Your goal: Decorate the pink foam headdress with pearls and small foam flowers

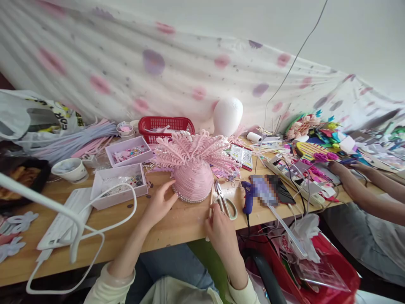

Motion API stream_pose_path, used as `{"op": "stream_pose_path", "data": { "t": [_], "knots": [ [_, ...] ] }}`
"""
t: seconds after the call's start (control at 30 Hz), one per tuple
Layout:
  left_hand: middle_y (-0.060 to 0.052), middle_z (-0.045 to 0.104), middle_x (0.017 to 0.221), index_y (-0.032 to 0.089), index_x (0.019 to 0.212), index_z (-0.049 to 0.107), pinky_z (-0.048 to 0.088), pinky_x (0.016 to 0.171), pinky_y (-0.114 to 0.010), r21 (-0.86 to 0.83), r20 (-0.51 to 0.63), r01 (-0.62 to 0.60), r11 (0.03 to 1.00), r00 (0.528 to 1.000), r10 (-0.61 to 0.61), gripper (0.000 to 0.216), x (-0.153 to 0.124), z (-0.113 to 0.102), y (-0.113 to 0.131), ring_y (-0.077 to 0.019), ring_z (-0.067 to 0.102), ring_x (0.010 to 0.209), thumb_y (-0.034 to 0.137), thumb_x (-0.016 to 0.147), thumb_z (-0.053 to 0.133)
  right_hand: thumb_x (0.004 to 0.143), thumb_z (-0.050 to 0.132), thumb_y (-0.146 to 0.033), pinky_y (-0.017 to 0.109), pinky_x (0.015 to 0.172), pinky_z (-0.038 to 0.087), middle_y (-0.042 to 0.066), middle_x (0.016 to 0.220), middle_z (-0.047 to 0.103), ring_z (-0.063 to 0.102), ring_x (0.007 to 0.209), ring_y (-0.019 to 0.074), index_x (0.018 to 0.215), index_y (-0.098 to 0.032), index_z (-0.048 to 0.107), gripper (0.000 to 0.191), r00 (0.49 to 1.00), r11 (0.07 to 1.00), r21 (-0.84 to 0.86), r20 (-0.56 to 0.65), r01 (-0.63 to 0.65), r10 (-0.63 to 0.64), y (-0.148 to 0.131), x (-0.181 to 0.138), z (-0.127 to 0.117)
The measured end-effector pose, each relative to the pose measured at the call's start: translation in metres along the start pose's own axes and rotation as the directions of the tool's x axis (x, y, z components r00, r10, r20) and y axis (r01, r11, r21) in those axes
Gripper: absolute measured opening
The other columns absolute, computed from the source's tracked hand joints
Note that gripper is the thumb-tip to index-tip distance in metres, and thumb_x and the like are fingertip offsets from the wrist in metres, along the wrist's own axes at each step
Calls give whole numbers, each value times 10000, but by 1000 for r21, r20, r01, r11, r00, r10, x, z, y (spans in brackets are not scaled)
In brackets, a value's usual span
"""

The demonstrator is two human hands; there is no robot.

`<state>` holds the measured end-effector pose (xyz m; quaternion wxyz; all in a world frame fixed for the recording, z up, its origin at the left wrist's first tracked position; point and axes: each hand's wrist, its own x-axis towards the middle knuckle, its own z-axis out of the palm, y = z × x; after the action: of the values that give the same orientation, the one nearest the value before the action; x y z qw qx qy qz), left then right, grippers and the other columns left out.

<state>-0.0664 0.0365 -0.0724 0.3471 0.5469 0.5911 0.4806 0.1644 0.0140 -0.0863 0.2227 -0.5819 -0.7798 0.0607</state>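
at the bench (186, 226), my right hand (220, 226) curls beside the scissors (222, 196); can't tell if that grip holds anything. left hand (162, 203) released, right at the base of the pink dome (193, 180). red basket (145, 133) behind it.

The hat (193, 181) is showing soft pink, its plumes (177, 154) are matching it, and the beads (192, 201) along its lower edge are gleaming pearly white. The scissors (220, 195) are pairing silver blades with off-white handles; the glue gun (248, 204) is showing deep blue. The curtain (186, 55) is carrying pink and purple blotches on white. The basket (144, 126) is standing out red, the foam head (228, 116) is showing plain white, and the strips (85, 136) are mixing blue-grey with pink. The desk (180, 228) is displaying yellowish wood with darker knots.
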Motion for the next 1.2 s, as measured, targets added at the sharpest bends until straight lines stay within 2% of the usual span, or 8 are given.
{"op": "stream_pose_path", "data": {
  "t": [0.17, 0.4, 0.47, 0.53, 0.63, 0.7, 0.93, 1.2],
  "knots": [
    [-124, 737, 1044, 163, 1020, 714, 554, 918, -439, 82, -189, -6, 997, 982, 21, 349, -12, -13, 11, -254, 699, 963, 409, 812, 579, 859, 458, -201, 299, 558, 400, -5, 644, 596, 599, 570, 209, 1019, -206, 533, 176, 986, 972, 197, -85, -124, 143, 9, -2, -15],
    [-71, 763, 900, 205, 956, 736, 583, 810, -390, 49, -146, 19, 999, 989, -11, 280, -34, -4, 30, -234, 710, 842, 404, 803, 612, 940, 488, -432, 345, 677, 468, 92, 817, 693, 651, 756, 245, 941, -199, 614, 266, 944, 906, 369, -168, -206, 283, 3, 27, -36],
    [-73, 768, 934, 206, 997, 733, 590, 830, -389, -30, -71, 43, 999, 996, -45, 298, -39, 6, 40, -235, 721, 870, 410, 808, 628, 960, 484, -486, 361, 755, 511, 98, 910, 718, 675, 843, 240, 1012, -211, 621, 311, 937, 751, 644, -154, -147, 315, -12, 27, -44],
    [-81, 771, 1023, 206, 1085, 718, 601, 848, -377, -165, 73, 88, 982, 994, -77, 369, -43, 19, 51, -238, 730, 921, 432, 798, 669, 975, 441, -529, 381, 787, 545, 103, 955, 734, 704, 877, 240, 1075, -223, 601, 359, 945, 459, 884, -74, -85, 318, -27, 24, -49],
    [-81, 748, 1160, 217, 1196, 687, 600, 897, -367, -293, 209, 90, 952, 978, -28, 459, -47, 36, 66, -243, 724, 1001, 434, 793, 699, 969, 389, -573, 422, 773, 579, 141, 1006, 751, 739, 900, 274, 1094, -221, 589, 423, 972, 82, 991, 83, -103, 219, -45, 20, -52],
    [-76, 750, 1162, 218, 1175, 704, 594, 916, -366, -301, 200, 67, 951, 980, -6, 413, -47, 41, 71, -248, 716, 1029, 437, 827, 664, 957, 395, -585, 448, 810, 583, 160, 1046, 754, 741, 947, 293, 1080, -220, 596, 434, 975, -4, 989, 145, -146, 166, -51, 19, -52],
    [-69, 789, 995, 218, 1030, 764, 591, 782, -341, -125, 103, 11, 992, 995, 2, 303, -50, 19, 70, -245, 735, 871, 411, 869, 595, 889, 485, -687, 441, 811, 593, 137, 958, 769, 741, 866, 273, 975, -214, 627, 502, 956, 45, 960, 268, -275, 121, -58, 18, -49],
    [-31, 705, 663, 217, 658, 671, 356, 597, -283, 374, 514, -302, 877, 854, 75, 334, -55, -8, 76, -178, 625, 620, 244, 931, 481, 936, 542, -588, 293, 617, 547, 17, 634, 709, 681, 576, 172, 848, -207, 633, 401, 969, 400, 883, 243, -244, 55, -57, 9, -46]
  ]
}}
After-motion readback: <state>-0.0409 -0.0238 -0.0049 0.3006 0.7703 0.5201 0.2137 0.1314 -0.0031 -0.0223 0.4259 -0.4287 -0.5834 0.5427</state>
